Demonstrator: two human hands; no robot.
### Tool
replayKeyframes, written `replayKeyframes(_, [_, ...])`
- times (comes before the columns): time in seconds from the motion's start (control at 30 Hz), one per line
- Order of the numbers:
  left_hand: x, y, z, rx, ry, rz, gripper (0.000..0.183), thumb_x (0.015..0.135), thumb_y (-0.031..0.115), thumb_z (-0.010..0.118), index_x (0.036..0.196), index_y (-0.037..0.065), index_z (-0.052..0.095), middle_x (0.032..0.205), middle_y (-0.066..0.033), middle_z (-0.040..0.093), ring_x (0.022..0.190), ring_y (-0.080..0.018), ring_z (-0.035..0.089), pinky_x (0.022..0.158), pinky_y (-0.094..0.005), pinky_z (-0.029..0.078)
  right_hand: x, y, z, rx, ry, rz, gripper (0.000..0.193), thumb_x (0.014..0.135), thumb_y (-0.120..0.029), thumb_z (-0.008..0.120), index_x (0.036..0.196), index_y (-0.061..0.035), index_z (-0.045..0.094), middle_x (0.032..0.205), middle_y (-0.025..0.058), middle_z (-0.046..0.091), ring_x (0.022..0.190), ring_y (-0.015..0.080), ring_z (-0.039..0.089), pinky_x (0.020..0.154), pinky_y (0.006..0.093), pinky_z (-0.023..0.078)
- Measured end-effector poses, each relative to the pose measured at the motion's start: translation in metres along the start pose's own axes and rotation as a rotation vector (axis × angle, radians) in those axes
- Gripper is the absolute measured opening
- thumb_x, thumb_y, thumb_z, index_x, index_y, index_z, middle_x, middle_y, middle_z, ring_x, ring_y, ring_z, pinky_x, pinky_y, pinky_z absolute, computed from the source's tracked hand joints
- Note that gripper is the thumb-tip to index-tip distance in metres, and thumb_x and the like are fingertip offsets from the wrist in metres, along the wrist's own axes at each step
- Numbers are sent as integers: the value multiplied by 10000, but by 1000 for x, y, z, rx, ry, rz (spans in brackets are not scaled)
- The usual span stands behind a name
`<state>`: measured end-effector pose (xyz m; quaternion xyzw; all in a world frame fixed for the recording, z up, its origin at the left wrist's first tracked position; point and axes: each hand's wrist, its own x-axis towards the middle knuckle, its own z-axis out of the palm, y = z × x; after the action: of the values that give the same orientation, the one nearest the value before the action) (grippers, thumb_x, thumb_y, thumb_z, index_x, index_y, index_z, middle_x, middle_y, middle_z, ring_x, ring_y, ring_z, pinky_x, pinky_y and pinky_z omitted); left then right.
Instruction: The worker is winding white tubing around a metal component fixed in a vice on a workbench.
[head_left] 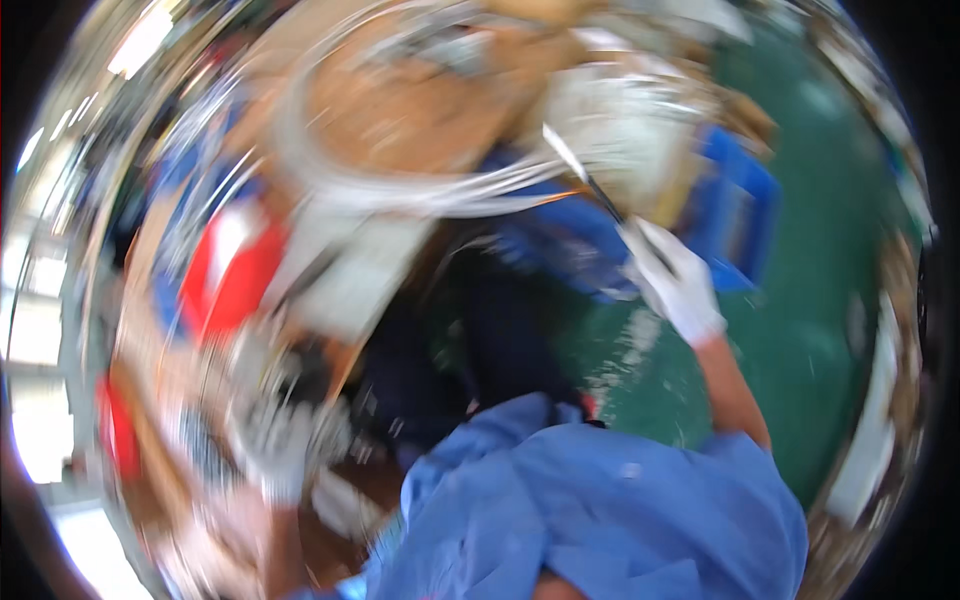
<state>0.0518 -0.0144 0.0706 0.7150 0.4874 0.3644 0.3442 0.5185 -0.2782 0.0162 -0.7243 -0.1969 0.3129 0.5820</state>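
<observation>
The green floor (810,400) spreads to the right of the coil of pale tubing or cable, the landmark here. A person's blue shirt (620,490) fills the space nearer the body than the coil, and the brown table (410,125) lies under it. The coil (400,205) itself forms a wide loop, its loose strands running rightward. Right of it are a pale, wrapped-looking bundle (620,120) and a blue crate (755,215); left of it and nearer the body stands a red container (235,265) (badly smeared, like much of the scene).

The white-gloved right hand (672,275), right of the coil, has its fingers closed round the dark end of a slim tool (594,187). The tool's pale end points up-left, near the strands; contact cannot be told. The gloved left hand (270,435), nearer the body than the coil, is beside a dark roundish thing (303,370); blur hides its grip.
</observation>
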Motion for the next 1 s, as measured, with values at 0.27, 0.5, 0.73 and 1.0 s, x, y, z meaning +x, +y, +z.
replayKeyframes(0.27, [49,1,-37,542,-397,396,783,664,362,1021,1289,50,668,1130,-128,679,1017,-309,689,902,-429,580,-72,-59,136,-373,-708,-777,588,869,-31,859,1433,-116,716,927,101,773,719,259,748,648,349,599])
replayKeyframes(0.5, [57,8,-36,594,-457,653,631,671,370,995,1149,76,708,1034,-101,671,949,-320,697,830,-443,576,-64,-109,181,-788,-694,-1088,477,914,-160,833,1381,-133,741,797,66,668,605,231,673,508,388,534])
replayKeyframes(0.73, [76,6,-36,578,-631,745,609,625,257,979,1110,75,658,1023,-115,649,903,-340,683,762,-450,549,-71,-162,221,-1048,-875,-1150,409,957,-110,746,1360,-45,716,761,66,615,553,188,583,454,331,436])
replayKeyframes(1.0, [80,-11,-30,463,-594,928,607,613,279,980,1087,74,661,1014,-102,635,868,-331,664,765,-450,540,-60,-114,261,-301,-1147,167,470,1067,-216,686,1486,-8,642,700,26,531,493,74,465,365,291,341])
